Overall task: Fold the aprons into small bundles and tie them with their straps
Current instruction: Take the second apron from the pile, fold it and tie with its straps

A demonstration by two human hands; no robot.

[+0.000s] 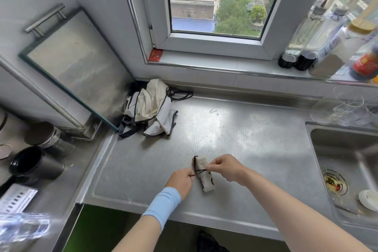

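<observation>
Head cam is showing the rolled apron bundle [204,177] lying on the steel tabletop [245,139], well to the left of the sink [337,147] and toward the front edge. Both hands are working its dark strap [200,171]. The left hand [181,182], the one further from the sink, is pinching one end in a tight grip. The right hand [225,166], on the sink side, is pinching the other end right over the bundle, so both grips are clenched on strap and neither one is released. Looks to me like the knot is getting pulled snug, so this bundle is nearly done. It's small, light and soft, so I'm guessing it'll be sliding on that slick metal and trying to spring apart if the tension is dropping. I'd be holding the thin strap close to where it's crossing, with a finger pressing the roll down. Farther from the sink, up in the back corner, a heap of loose aprons [150,108] is sitting crumpled with straps trailing, so there's more folding waiting.
</observation>
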